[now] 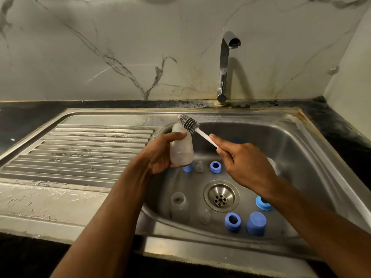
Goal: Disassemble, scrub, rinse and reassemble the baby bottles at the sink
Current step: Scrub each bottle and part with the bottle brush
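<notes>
Over the steel sink (313, 149), left of the drain (221, 196), the left hand (160, 155) wraps a frosted baby bottle (181, 149). It looks light, stiff and probably wet-slick, so the mid-body hold suits. Long axis near upright, mouth up, tilted away. The right hand (244, 163) pinches the bottle brush (189, 124) by its white handle, bristles at the mouth. Blue rings lie below.

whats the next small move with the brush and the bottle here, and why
Probably angle the brush head down into the mouth of the bottle. The left hand grips the clear bottle above the sink, open end tipped away, while the right hand holds the white handle with the bristles at the rim, seemingly outside. The tap shows no water running.
</notes>
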